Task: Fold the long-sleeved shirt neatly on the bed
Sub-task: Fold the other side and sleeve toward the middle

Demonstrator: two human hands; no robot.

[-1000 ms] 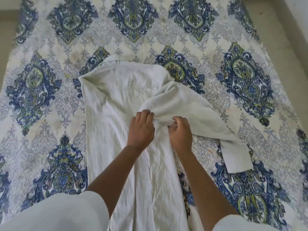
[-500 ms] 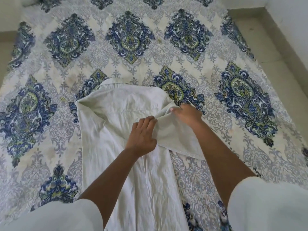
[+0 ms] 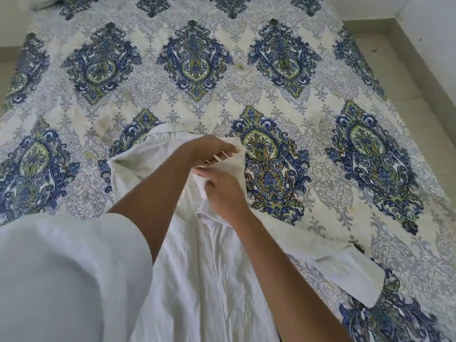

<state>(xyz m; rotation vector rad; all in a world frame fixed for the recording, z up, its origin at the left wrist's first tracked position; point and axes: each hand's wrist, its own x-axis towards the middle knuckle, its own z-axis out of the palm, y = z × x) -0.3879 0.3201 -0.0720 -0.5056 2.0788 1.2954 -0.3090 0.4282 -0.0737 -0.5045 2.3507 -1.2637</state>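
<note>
The white shirt (image 3: 209, 267) lies on the bed (image 3: 197, 58), with its collar at 12 o'clock and its bottom at 6 o'clock. The left grip (image 3: 209, 149) pinches the shoulder cloth up near the collar. The right grip (image 3: 223, 191) is just beside it, at 6 o'clock from it. Its fingers are curled round a fold of the same cloth. One long sleeve (image 3: 345, 270) runs out from both grips toward 4 o'clock and lies flat on the bed.

Your left forearm (image 3: 158, 191) hides the middle of the shirt (image 3: 197, 280); its hem runs off the bottom edge, and your right hand (image 3: 223, 193) curls its fingertips out of sight.
</note>
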